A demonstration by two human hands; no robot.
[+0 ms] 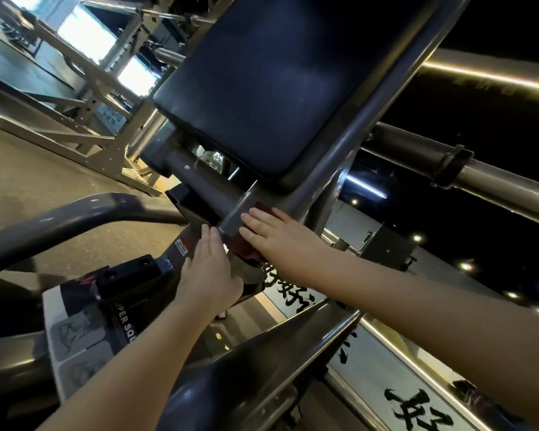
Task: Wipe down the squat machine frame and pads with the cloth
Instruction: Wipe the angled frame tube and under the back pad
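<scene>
Under the dark pad (255, 88), both hands (280, 234) press flat, seemingly a reddish cloth (246, 247), on the grey frame (206, 185)

the dark red cloth (246, 248) was mostly hidden under the right hand (273, 233). the label (120, 329) read only "per squ", its beginning covered and its end behind the left forearm.

Both forearms bare, seemingly no sleeves, rings or watch.
</scene>
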